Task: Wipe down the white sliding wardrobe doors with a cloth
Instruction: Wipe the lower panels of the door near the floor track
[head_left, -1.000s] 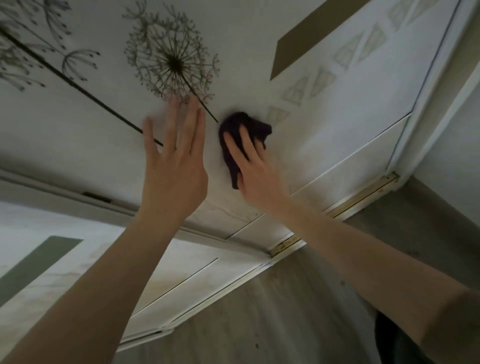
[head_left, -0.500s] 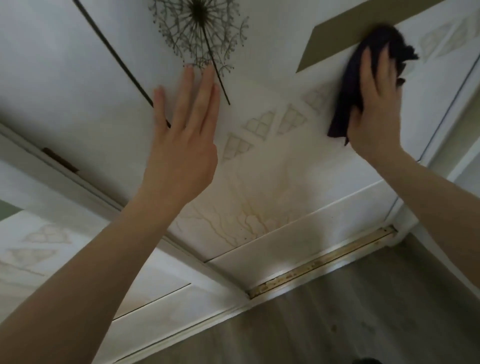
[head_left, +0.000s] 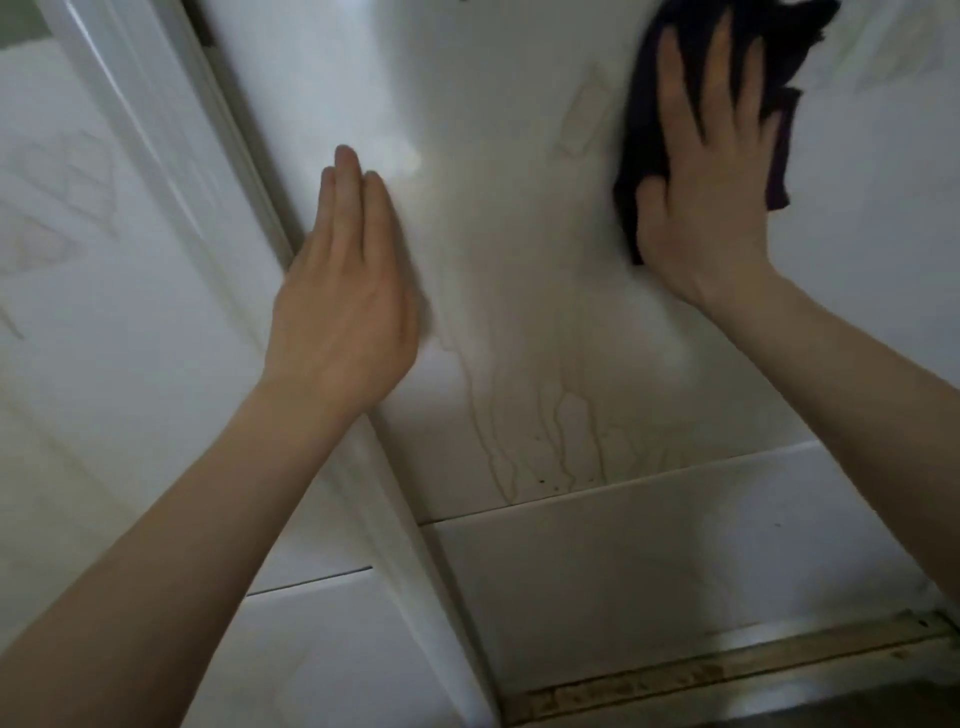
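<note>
The white sliding wardrobe door (head_left: 519, 234) fills the view, with brownish drip stains on its lower part. A dark purple cloth (head_left: 779, 57) lies flat against the door at the upper right. My right hand (head_left: 706, 171) presses on the cloth with its fingers spread and straight. My left hand (head_left: 345, 291) rests flat on the door to the left, fingers together and straight, holding nothing. A second white door panel (head_left: 104, 286) overlaps at the left, behind a raised white frame edge.
The bottom sliding track (head_left: 727, 670), worn and yellowish, runs along the lower right beneath the door's bottom panel (head_left: 649, 561). A strip of dark floor shows at the bottom right corner.
The view has swung down and left along the door. My right hand with the cloth has slid from beside the dandelion print across to the right, and stays pressed flat.
</note>
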